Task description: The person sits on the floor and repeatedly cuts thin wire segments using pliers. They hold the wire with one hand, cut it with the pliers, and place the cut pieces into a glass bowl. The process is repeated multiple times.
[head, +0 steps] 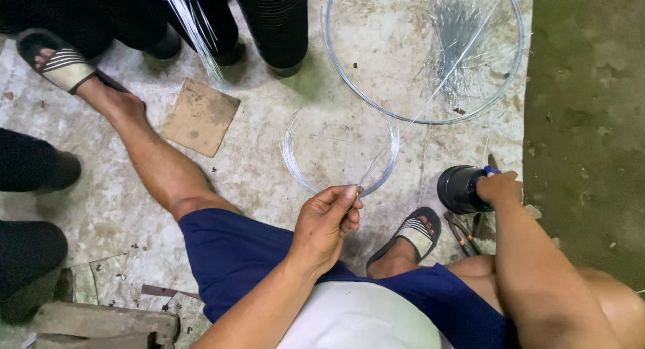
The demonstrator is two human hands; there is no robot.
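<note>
Silvery thin wire wound into a small coil (339, 151) is lying on the pale, stained concrete floor (269, 134), and the left hand (326, 221) is pinching its near edge, fingers (348, 200) closing together on the strands. Out to the side, the right hand (498, 186) is gripping a round black tool (458, 188) with a blue-tipped part, its fingers wrapping over the far side, so how tightly they are closing cannot be told. A larger wire hoop (423, 117) is resting beyond the coil, its top cut off by the frame, with a hazy bundle of cut wire pieces (453, 36) inside it. A brown cardboard square (200, 116) is lying well apart to the left. Dark-clothed legs (272, 26) of another person are showing only partly at the top edge.
</note>
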